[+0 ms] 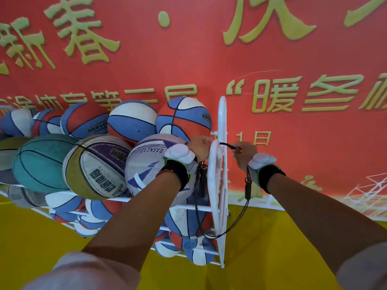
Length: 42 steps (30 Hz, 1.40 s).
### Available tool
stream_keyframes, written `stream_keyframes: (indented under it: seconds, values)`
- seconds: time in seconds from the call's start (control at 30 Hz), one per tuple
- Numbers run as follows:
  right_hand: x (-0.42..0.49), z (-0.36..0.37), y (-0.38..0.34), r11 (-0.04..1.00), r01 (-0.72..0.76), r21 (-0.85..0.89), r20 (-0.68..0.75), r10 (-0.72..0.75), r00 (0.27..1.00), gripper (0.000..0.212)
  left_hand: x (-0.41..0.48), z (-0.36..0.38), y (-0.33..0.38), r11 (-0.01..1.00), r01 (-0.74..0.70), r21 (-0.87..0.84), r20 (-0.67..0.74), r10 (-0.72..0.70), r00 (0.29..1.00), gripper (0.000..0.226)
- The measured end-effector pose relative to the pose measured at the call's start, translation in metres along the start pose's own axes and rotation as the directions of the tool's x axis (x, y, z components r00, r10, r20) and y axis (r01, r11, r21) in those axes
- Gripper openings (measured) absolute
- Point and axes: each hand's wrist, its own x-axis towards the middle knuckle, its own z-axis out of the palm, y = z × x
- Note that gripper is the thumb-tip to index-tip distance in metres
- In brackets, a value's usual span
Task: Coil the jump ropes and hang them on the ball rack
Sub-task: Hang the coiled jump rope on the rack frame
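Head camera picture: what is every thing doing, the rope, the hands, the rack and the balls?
Black jump rope: draped over the rack's top rail, loop and handles hanging down.
White metal ball rack: upright, holding the balls.
Right hand: pinching the rope.
Left hand: at the rail, fingers hidden.
Multicoloured basketballs: resting in the rack.

Jump rope [248, 188] hangs on the ball rack [211, 174], right of basketballs [132, 120].
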Motion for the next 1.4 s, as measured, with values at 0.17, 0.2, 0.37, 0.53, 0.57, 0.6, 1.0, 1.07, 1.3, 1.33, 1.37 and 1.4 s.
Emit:
stream_keyframes:
  seconds: [0.17,0.2,0.37,0.53,0.57,0.6,1.0,1.07,1.3,1.33,1.37,1.4]
  values:
    - [0.001,0.006,0.004,0.998,0.018,-0.066,0.05,-0.014,0.999,0.021,0.0,-0.003,-0.002,0.995,0.032,0.098,0.049,-0.037,0.998,0.01]
    - [0.002,0.007,0.006,0.997,0.025,-0.069,0.035,-0.023,0.999,0.023,-0.002,-0.005,0.001,0.99,0.033,0.136,0.058,-0.041,0.997,0.01]
    - [0.005,0.015,0.01,0.981,0.03,-0.194,0.05,-0.021,0.999,0.022,-0.004,-0.01,-0.007,0.971,0.087,0.221,0.134,-0.118,0.984,0.028]
    - [0.009,0.021,0.013,0.967,0.008,-0.256,0.091,0.016,0.996,0.014,-0.009,-0.008,-0.011,0.99,0.117,0.074,0.16,-0.128,0.979,0.042]
    - [0.008,0.022,0.012,0.968,0.007,-0.251,0.092,0.017,0.996,0.013,-0.01,-0.007,-0.011,0.991,0.125,0.049,0.173,-0.131,0.976,0.042]
    - [0.007,0.024,0.012,0.968,0.01,-0.25,0.092,0.014,0.996,0.014,-0.013,-0.006,-0.01,0.99,0.141,0.026,0.185,-0.143,0.972,0.041]
    - [0.003,0.032,0.013,0.951,0.021,-0.31,0.159,0.03,0.987,0.045,-0.019,0.001,-0.014,0.978,0.088,0.189,0.141,-0.115,0.983,0.044]
    - [0.002,0.036,0.017,0.943,0.009,-0.332,0.162,0.047,0.986,0.053,-0.02,0.002,-0.013,0.97,0.073,0.231,0.132,-0.106,0.986,0.041]
    - [-0.005,0.035,0.011,0.936,0.022,-0.35,0.197,0.051,0.979,0.054,-0.025,0.002,-0.016,0.985,0.152,0.079,0.172,-0.164,0.971,0.016]
    - [-0.006,0.033,0.011,0.936,0.014,-0.351,0.195,0.059,0.979,0.053,-0.026,0.003,-0.016,0.983,0.181,0.036,0.183,-0.185,0.966,0.014]
    - [-0.008,0.031,0.011,0.934,0.014,-0.356,0.193,0.058,0.979,0.052,-0.026,0.003,-0.017,0.978,0.209,-0.008,0.19,-0.204,0.96,0.014]
    - [-0.009,0.028,0.011,0.932,0.024,-0.363,0.192,0.05,0.98,0.052,-0.028,0.003,-0.017,0.971,0.235,-0.044,0.19,-0.222,0.956,0.012]
